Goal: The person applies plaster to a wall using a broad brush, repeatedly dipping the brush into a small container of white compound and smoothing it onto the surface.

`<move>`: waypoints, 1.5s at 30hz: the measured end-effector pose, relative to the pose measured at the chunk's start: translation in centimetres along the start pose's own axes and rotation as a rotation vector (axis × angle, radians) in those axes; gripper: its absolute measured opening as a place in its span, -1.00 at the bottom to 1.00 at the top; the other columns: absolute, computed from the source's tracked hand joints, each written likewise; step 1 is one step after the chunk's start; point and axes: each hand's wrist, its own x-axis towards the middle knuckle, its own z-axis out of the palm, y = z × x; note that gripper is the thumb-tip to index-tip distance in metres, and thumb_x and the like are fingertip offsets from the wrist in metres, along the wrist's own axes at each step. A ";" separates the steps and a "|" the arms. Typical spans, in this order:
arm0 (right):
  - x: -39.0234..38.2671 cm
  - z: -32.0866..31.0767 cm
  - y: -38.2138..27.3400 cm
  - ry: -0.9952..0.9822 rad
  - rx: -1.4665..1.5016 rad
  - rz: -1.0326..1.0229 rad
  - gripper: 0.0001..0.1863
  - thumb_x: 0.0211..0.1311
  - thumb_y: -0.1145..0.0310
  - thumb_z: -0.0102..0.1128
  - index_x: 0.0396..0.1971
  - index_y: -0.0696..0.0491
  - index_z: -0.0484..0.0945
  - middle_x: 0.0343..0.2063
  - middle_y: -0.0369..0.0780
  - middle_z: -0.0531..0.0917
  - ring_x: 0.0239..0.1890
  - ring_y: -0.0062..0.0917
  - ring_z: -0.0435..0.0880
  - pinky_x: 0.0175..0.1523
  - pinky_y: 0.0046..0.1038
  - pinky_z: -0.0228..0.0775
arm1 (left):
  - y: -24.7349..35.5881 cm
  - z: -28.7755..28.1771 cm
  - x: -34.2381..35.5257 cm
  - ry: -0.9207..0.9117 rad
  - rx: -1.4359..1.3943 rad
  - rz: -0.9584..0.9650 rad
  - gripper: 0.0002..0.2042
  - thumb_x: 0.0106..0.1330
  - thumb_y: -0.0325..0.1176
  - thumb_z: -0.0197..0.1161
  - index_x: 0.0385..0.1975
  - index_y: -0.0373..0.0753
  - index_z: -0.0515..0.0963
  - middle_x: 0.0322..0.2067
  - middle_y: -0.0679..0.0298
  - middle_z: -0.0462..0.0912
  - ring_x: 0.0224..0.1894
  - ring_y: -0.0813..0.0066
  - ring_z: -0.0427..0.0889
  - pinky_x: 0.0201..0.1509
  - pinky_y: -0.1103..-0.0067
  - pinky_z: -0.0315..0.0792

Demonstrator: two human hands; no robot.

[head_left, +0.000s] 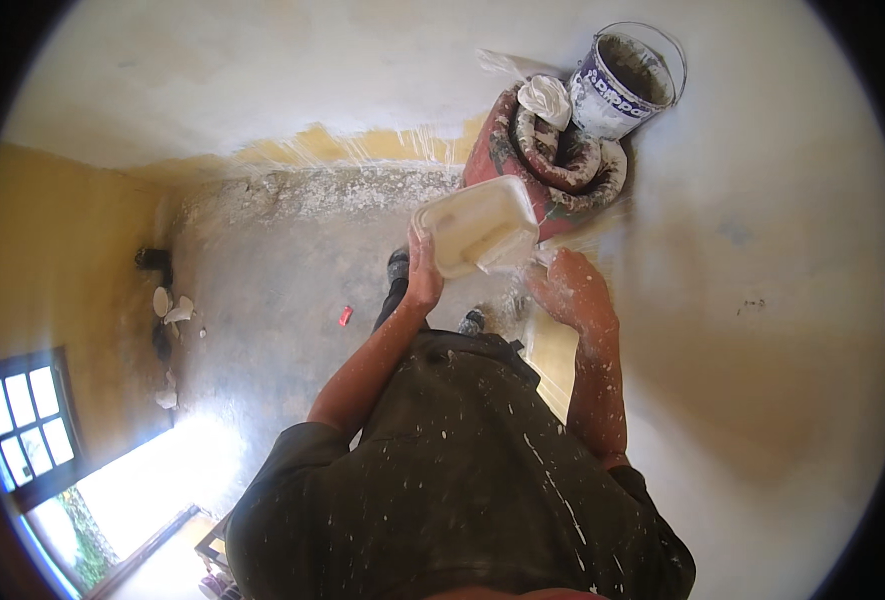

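A translucent, rectangular plastic tray (473, 215) with pale residue inside is held out near the middle of the view. My left hand (423, 270) grips its left end. My right hand (568, 285), speckled with white, is closed round the handle of a flat scraper (506, 252), whose pale blade lies at the tray's lower right part. Just beyond the tray is a rolled red, paint-stained bundle (493, 140) with a crumpled white bag (545, 98) on it.
A paint-caked bucket (623, 90) stands beside the bundle. Patchily painted walls (753, 380) surround me. A small red object (346, 316) lies on the dusty floor (293, 260); white scraps (178, 308) lie by the left wall. A window (25, 425) and bright doorway (133, 490) are lower left.
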 end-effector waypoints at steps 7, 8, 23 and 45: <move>5.2 1.7 -4.5 0.020 -0.043 0.101 -0.58 0.11 0.08 0.08 -0.25 0.15 0.62 -0.33 0.08 0.63 -0.23 -0.04 0.61 -0.10 -0.12 0.42 | 1.3 -1.9 4.7 -0.002 0.020 -0.077 -0.48 0.52 -0.12 -0.27 0.34 -0.30 -0.04 0.26 0.12 0.13 0.29 0.36 0.12 0.37 0.46 0.03; 6.1 2.1 -5.3 0.022 -0.022 0.108 -0.57 0.10 0.07 0.10 -0.24 0.15 0.61 -0.33 0.08 0.63 -0.22 -0.05 0.61 -0.09 -0.14 0.42 | 1.7 -2.4 5.6 0.007 0.021 -0.089 -0.48 0.51 -0.12 -0.27 0.34 -0.29 -0.05 0.26 0.12 0.13 0.29 0.36 0.12 0.37 0.46 0.03; 14.4 6.5 -14.3 0.338 0.427 -0.052 -0.54 0.14 0.21 0.17 -0.07 0.25 0.49 -0.21 0.09 0.61 -0.13 -0.02 0.57 -0.04 -0.18 0.39 | 7.5 -12.8 18.0 0.069 -0.348 -0.162 -0.46 0.49 -0.04 -0.25 0.35 -0.16 -0.10 0.26 0.13 0.15 0.29 0.31 0.17 0.33 0.39 0.15; 33.1 -11.0 -16.8 0.329 1.388 -0.477 -0.59 0.38 0.03 -0.03 0.00 0.04 0.41 -0.51 -0.41 0.41 -0.61 -0.75 0.30 -0.58 -0.64 0.14 | 12.8 -9.2 24.6 0.188 0.485 0.408 -0.31 0.10 -0.49 0.38 0.23 -0.26 0.15 0.07 0.14 0.31 0.11 0.31 0.37 0.14 0.41 0.38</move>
